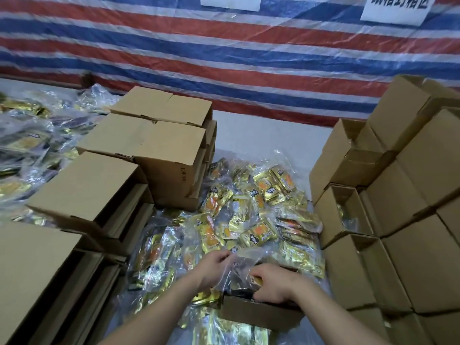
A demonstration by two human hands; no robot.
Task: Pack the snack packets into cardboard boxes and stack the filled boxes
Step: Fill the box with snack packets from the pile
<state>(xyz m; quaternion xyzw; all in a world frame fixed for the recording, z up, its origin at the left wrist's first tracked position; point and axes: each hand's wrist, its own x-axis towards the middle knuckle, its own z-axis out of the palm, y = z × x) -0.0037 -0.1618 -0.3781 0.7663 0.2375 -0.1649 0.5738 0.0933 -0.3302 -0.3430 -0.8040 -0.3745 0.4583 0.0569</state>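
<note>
Near the bottom of the view an open cardboard box (258, 313) sits among loose packets, and both hands work at its mouth. The left hand (214, 266) pinches the upper edge of a clear plastic bag (239, 270) that drapes over the box. The right hand (271, 285) has its fingers curled down into the box, gripping what looks like a gold packet through the plastic, though the glare makes that hard to confirm. Beyond the hands a heap of gold and orange snack packets (251, 215) spreads across the grey surface, many inside clear bags. Closed boxes (149, 135) stand stacked on the left, and a taller wall of boxes (403, 200) rises on the right, some with flaps open. A red, white and blue striped tarp (224, 53) hangs behind.
</note>
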